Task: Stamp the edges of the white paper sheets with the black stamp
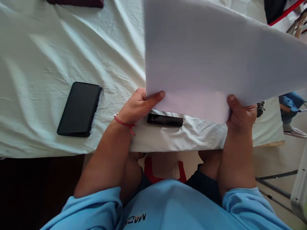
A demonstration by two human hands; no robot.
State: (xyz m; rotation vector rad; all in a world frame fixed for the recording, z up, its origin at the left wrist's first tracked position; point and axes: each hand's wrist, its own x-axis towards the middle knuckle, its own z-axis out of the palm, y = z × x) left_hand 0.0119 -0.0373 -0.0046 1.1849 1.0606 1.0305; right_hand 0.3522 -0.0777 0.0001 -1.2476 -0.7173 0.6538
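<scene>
A large white sheet of paper is held up over the table between both hands. My left hand grips its lower left edge, thumb on top and the other fingers hidden beneath. At the lower right edge, my right hand pinches the paper the same way, with its fingers behind the sheet. Just under the near edge of the paper lies a small black oblong object, close to my left hand. I cannot tell whether the paper is one sheet or several.
A black smartphone lies to the left on the pale, wrinkled tablecloth. A dark maroon object is at the far edge of view. Keys show beside my right hand. A red stool is below me; metal legs stand at right.
</scene>
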